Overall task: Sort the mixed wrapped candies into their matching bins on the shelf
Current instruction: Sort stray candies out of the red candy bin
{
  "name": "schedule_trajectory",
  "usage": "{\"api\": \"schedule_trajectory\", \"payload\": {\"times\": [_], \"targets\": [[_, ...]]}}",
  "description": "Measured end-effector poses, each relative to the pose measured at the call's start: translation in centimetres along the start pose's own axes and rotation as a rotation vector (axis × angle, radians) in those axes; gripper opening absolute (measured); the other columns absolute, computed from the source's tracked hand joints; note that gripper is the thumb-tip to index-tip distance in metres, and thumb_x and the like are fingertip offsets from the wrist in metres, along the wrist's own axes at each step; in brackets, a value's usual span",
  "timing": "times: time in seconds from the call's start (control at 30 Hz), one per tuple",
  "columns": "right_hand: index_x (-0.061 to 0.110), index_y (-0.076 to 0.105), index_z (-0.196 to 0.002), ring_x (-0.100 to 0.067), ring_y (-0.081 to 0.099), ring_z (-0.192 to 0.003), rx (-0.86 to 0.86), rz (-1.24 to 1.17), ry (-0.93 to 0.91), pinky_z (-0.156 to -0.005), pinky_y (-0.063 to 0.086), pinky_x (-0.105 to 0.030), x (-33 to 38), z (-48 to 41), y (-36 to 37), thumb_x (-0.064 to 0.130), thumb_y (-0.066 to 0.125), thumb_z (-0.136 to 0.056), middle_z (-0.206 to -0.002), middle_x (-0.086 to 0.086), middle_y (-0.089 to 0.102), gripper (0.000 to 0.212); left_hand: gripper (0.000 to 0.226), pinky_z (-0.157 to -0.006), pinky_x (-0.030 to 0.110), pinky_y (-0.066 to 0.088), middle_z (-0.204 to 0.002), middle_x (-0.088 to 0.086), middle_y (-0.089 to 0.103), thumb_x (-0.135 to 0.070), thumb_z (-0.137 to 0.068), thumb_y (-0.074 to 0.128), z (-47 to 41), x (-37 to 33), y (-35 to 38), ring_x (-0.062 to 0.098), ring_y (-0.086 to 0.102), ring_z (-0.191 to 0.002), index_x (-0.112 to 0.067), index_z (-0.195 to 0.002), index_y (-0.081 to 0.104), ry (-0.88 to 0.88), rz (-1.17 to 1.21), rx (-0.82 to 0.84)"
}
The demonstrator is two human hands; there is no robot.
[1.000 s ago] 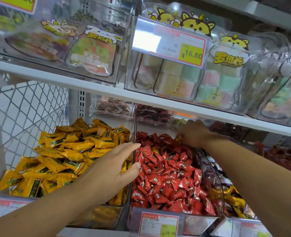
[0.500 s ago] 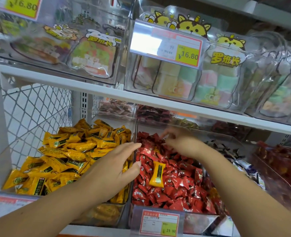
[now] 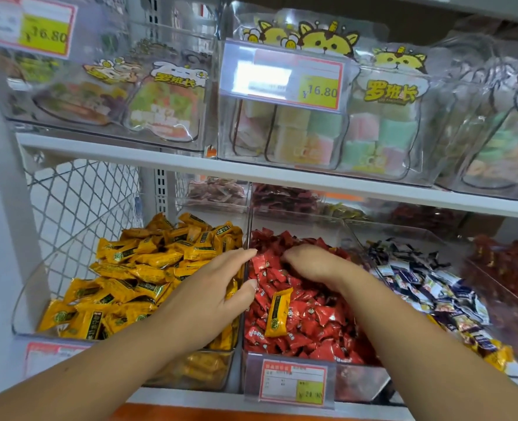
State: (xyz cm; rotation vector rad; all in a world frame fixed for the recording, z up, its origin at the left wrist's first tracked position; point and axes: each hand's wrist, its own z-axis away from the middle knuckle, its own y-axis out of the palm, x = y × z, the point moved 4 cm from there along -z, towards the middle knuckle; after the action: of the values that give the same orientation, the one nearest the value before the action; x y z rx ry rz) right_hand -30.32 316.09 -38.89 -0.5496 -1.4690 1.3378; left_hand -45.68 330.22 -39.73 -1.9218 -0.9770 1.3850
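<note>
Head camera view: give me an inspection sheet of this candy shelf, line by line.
Surface: white shelf carrying clear bins side by side.
Job's things: yellow candies at left; red candies beside them; one stray yellow candy lies on the red pile.
Clutter: dark blue and white candies heaped further right, some yellow wrappers among them.
Grippers: left hand open, over the boundary between the yellow and red piles; right hand has fingers bent into the red candies, grip not visible.
Cables: nothing seen.
Surroundings: price tag in front; wire mesh at left; pastel sweet bags above.
</note>
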Motion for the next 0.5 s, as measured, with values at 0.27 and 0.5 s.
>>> {"api": "schedule_trajectory", "payload": {"times": [0.27, 0.5], "targets": [[0.003, 0.066, -0.116, -0.028, 0.061, -0.101, -0.043, 0.115, 0.025, -0.070, 0.040, -0.022, -0.6, 0.2, 0.5, 0.006, 0.050, -0.092, -0.117, -0.014, 0.066, 0.029, 0.054, -0.103, 0.017, 0.023, -0.154, -0.030, 0.016, -0.055, -0.097, 0.033, 0.1, -0.2, -0.1, -0.009, 0.020, -0.138, -0.049, -0.148, 0.018, -0.015, -0.004, -0.012], [0.018, 0.057, -0.117, -0.014, 0.058, -0.087, -0.268, -0.278, -0.092, -0.070, 0.043, -0.022, 0.4, 2.4, -3.6, 0.019, 0.075, -0.082, -0.106, -0.001, 0.061, 0.039, 0.054, -0.104, 0.017, 0.023, -0.154, -0.028, 0.017, -0.055, -0.097, 0.033, 0.1, -0.3, -0.1, -0.007, 0.020, -0.139, -0.048, -0.148, 0.018, -0.022, -0.008, -0.012]]}}
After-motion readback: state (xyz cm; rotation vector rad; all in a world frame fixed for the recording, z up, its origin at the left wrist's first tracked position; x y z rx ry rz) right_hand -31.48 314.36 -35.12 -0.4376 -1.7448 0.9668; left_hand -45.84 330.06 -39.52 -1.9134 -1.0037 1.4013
